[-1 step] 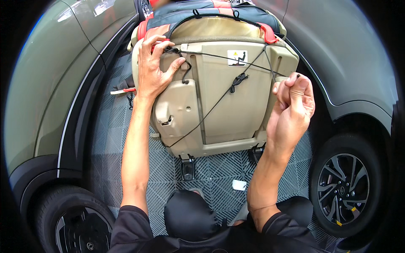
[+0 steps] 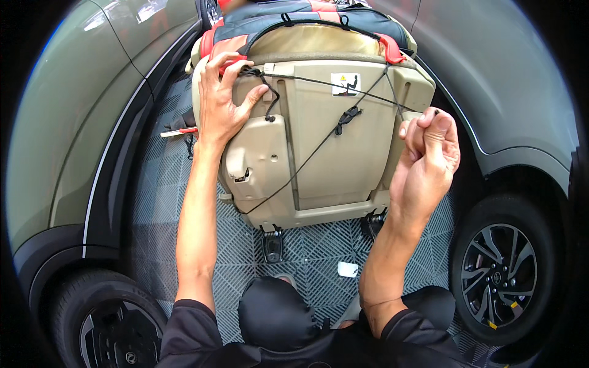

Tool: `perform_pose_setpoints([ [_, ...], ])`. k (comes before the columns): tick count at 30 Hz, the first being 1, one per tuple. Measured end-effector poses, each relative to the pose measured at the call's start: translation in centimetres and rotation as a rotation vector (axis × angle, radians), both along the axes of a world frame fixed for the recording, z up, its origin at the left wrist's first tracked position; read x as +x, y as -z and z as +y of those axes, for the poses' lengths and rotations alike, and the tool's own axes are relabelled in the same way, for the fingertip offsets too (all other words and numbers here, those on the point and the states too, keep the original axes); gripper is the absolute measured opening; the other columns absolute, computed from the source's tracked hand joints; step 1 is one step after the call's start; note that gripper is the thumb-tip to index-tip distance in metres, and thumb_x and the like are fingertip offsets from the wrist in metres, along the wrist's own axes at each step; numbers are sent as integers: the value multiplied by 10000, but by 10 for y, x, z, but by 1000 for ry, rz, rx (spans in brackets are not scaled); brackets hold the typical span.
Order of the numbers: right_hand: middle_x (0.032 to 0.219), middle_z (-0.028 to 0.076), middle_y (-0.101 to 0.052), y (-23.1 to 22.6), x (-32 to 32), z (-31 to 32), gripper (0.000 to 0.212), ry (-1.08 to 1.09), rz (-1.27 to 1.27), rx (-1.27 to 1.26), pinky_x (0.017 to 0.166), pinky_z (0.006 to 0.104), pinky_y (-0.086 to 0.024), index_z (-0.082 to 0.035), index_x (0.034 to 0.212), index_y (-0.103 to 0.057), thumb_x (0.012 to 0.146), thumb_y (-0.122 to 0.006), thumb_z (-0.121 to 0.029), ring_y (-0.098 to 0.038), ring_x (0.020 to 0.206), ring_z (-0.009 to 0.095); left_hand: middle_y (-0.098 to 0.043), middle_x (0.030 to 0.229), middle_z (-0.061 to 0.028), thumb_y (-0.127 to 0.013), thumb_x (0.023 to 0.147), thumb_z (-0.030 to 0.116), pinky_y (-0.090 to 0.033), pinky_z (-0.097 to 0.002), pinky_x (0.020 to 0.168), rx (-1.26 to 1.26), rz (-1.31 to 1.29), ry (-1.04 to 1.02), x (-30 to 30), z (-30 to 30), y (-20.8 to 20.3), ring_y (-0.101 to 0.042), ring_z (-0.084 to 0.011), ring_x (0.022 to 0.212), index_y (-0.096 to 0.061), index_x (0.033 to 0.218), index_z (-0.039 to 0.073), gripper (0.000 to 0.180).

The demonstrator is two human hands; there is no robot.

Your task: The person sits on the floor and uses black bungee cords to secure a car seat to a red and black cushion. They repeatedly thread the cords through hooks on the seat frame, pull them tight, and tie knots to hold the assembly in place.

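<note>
A beige car seat back point(image 2: 337, 135) stands in front of me, its grey and red cover point(image 2: 307, 21) bunched at the top. My left hand point(image 2: 224, 101) lies against its upper left corner, fingers spread over the edge by the red trim and thumb apart. Beside those fingers is a knot in a black elastic cord point(image 2: 331, 81). This cord runs taut across the panel to my right hand point(image 2: 428, 144), whose fingers are closed round its end. Another black cord point(image 2: 310, 159) slants over the panel, with a small bundled knot point(image 2: 348, 119) on it.
A greenish car point(image 2: 67, 135) flanks the left side and a grey car point(image 2: 491, 80) the right, with a wheel point(image 2: 500, 267) near my right elbow. On the grey patterned floor tiles point(image 2: 319, 251) lies a small white piece point(image 2: 347, 269). Black metal seat feet point(image 2: 272, 246) show below the seat.
My right hand has shifted very slightly to the right with the cord end. The left hand stays in place.
</note>
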State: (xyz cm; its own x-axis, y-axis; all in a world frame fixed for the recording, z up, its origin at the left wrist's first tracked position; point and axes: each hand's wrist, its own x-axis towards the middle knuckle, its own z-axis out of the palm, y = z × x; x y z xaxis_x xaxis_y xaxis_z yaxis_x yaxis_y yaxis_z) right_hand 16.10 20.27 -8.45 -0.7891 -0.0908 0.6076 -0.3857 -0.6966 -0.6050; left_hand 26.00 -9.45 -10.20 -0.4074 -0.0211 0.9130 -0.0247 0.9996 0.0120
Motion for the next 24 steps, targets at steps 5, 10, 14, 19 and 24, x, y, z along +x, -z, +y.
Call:
perform_pose_setpoints([
  [5, 689, -37, -484, 4, 16, -1, 358, -6, -82, 9, 716, 259, -444, -22, 893, -645, 1112, -609, -303, -382, 610, 59, -573, 1405, -72, -821, 879, 465, -429, -488, 1099, -84, -3, -117, 7, -12, 12, -513, -333, 1317, -707, 1330, 197, 537],
  [10, 851, 15, -645, 34, 56, -10, 259, 93, -42, 137, 699, 210, -410, -5, 951, -658, 1092, -646, -222, -529, 765, 64, -569, 1410, -52, -820, 877, 462, -421, -493, 1116, -69, -20, -141, 2, -11, 10, -502, -325, 1328, -726, 1314, 223, 506],
  [14, 850, 9, -644, 39, 57, -15, 244, 79, -29, 99, 668, 199, -373, -7, 976, -662, 1091, -649, -222, -492, 742, 50, -564, 1430, -70, -833, 863, 461, -394, -500, 1146, -36, -13, -104, 0, -15, 12, -492, -337, 1353, -699, 1374, 232, 575],
  [19, 838, -14, -629, 38, 49, -9, 255, 43, -87, 89, 618, 189, -318, -26, 955, -662, 1093, -651, -241, -417, 679, 22, -574, 1475, -137, -709, 965, 554, -373, -497, 1177, 73, 0, -32, 1, -14, 7, -506, -353, 1382, -578, 1510, 155, 688],
  [24, 823, -27, -599, 43, 42, -8, 268, 10, -133, 89, 639, 191, -331, -31, 923, -653, 1093, -649, -238, -426, 696, 27, -619, 1440, -204, -751, 986, 393, -408, -469, 1165, 298, 133, -64, -25, -3, -28, -567, -371, 1346, -574, 1446, -21, 644],
])
